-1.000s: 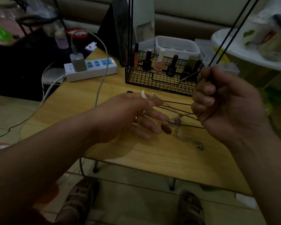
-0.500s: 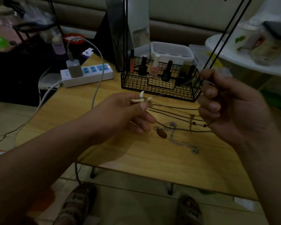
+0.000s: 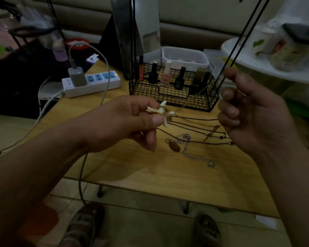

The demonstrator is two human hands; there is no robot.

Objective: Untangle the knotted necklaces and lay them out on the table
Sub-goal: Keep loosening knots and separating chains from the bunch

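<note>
Change: left hand (image 3: pixel 125 122) had its fingers spread a second ago; thumb and forefinger have since closed together. Right hand (image 3: pixel 257 118) holds about the same raised place.
Task item: white tooth pendant (image 3: pixel 161 111), several pale points, raised clear of the bench (image 3: pixel 168 179).
Left fingers (image 3: pixel 153 120): pinching the pendant between thumb and forefinger; the other fingers hang loosely curled beneath.
Thin cord (image 3: pixel 187 102): runs taut from the pendant up to the right fingers.
Right fingers (image 3: pixel 228 111): curled inward, gripping the end of the thin cord.
Black lines (image 3: pixel 239 41): two, rising from just behind the right thumb to the top edge; whether the fingers hold them cannot be told.
Black cord necklaces (image 3: pixel 196 119): lying on the bench below and between the two sets of fingers, strands roughly parallel.
Cross-shaped pendant (image 3: pixel 211 131): on the cords, just beside the right little finger.
Silver chain (image 3: pixel 185 152): on the bench, below the left fingertips and to their right, crossing one black cord.
Brown oval pendant (image 3: pixel 174 146): at the chain's near end, just beside the lowest left fingertip.
Wire basket (image 3: pixel 173 97): beyond the fingers, holding nail polish bottles (image 3: pixel 166 73).
Power strip (image 3: pixel 96 82): beyond the left hand, charger plugged in.
</note>
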